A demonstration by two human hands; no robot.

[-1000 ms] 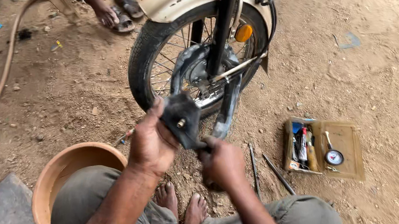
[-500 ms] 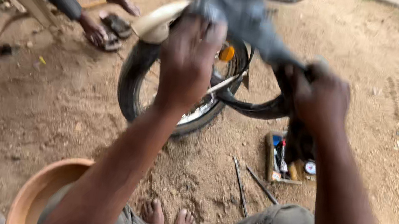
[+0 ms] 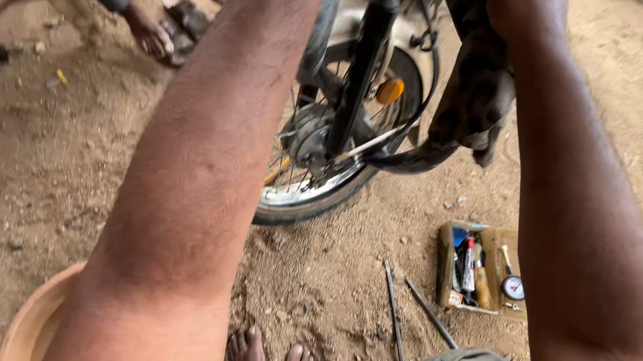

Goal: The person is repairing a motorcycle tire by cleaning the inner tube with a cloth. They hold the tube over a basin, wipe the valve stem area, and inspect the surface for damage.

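A: Left hand?
B: Out of view past twelve o'clock; grip unknown.
A: Right hand (image 3: 527, 5)?
B: At one o'clock, closed on the black inner tube (image 3: 464, 100), which hangs down toward six beside the motorcycle wheel (image 3: 321, 180).

Matt black rubber tube (image 3: 473, 101), shiny metal wheel rim (image 3: 311, 196), rough sandy ground (image 3: 33, 167).
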